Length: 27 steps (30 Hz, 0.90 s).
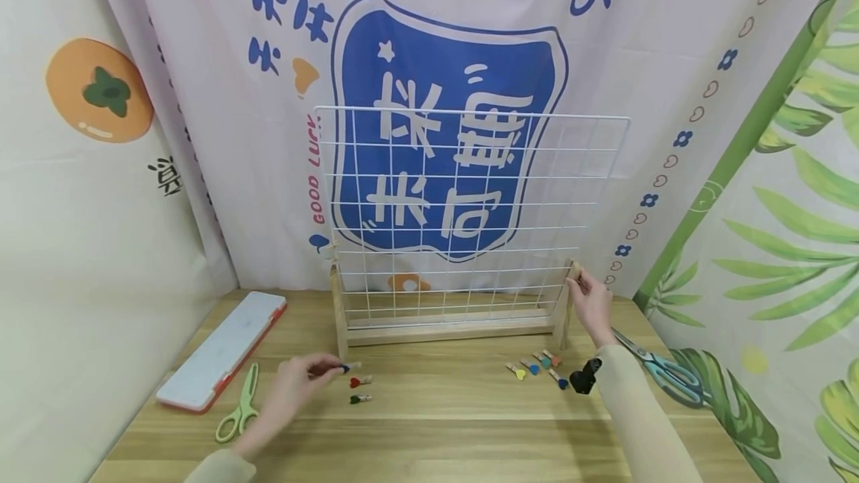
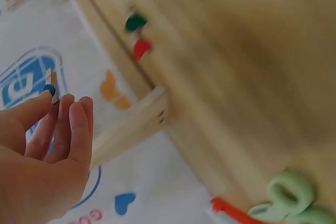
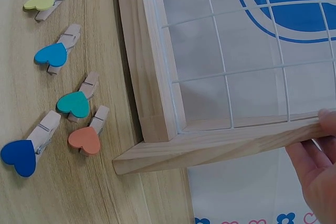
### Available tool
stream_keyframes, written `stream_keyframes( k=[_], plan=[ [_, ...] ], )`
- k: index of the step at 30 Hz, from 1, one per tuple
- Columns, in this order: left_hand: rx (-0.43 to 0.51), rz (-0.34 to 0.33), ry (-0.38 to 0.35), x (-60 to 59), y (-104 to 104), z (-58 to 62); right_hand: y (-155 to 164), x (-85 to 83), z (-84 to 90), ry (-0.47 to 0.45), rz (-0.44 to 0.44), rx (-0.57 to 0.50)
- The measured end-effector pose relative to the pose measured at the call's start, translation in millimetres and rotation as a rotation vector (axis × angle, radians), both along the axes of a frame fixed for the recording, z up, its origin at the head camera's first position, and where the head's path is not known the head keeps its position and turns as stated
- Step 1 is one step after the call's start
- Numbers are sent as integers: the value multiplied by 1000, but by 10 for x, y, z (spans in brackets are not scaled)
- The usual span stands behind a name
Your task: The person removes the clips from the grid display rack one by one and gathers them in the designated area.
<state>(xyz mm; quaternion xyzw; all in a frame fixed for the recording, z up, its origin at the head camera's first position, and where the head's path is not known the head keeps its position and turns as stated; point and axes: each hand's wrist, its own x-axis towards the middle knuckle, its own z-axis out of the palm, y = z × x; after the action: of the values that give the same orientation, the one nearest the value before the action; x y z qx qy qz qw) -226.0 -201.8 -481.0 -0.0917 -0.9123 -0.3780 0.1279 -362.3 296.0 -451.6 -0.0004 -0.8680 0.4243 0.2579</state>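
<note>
A white wire grid (image 1: 470,200) stands in a wooden stand (image 1: 450,332) on the table. My left hand (image 1: 329,370) pinches a small wooden clip with a blue heart (image 1: 346,368) just in front of the stand's left foot; the left wrist view shows that clip (image 2: 51,86) at my fingertips (image 2: 58,100). A red-heart clip (image 1: 359,381) and a green-heart clip (image 1: 360,399) lie beside it. My right hand (image 1: 580,293) grips the top of the stand's right post (image 3: 220,148). Below that post lie several heart clips: yellow (image 3: 44,2), blue (image 3: 55,55), teal (image 3: 76,102), orange (image 3: 86,137) and dark blue (image 3: 23,153).
A white case with a red edge (image 1: 221,349) and green scissors (image 1: 240,405) lie at the left of the wooden table (image 1: 443,423). Teal-handled scissors (image 1: 671,373) lie at the right edge. Printed cloth hangs behind and at both sides.
</note>
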Motion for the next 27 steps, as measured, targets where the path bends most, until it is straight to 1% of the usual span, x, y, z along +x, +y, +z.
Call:
stream_keyframes(
  k=[3,6,9,12,16,19,22,24,27],
  plan=[
    [-8,-35,-30,37,31,-130,1,-4,-8,6,0,-1],
    [-25,-90,-32,66,54,-241,0,1,-1,7,-3,0],
    [-55,-136,-45,89,84,-322,-3,6,7,6,-2,3],
    [-92,-180,-19,104,112,-386,1,1,0,2,-6,4],
    [-126,-213,62,106,155,-460,11,-7,-12,-1,-6,6],
    [-147,-214,93,116,189,-501,7,1,-10,12,1,8],
    [-163,-195,71,129,212,-520,-1,8,-10,44,6,16],
    [-168,-180,41,139,218,-518,-7,4,-15,70,1,24],
    [-175,-158,19,153,220,-512,-2,-9,-24,74,2,23]
  ],
)
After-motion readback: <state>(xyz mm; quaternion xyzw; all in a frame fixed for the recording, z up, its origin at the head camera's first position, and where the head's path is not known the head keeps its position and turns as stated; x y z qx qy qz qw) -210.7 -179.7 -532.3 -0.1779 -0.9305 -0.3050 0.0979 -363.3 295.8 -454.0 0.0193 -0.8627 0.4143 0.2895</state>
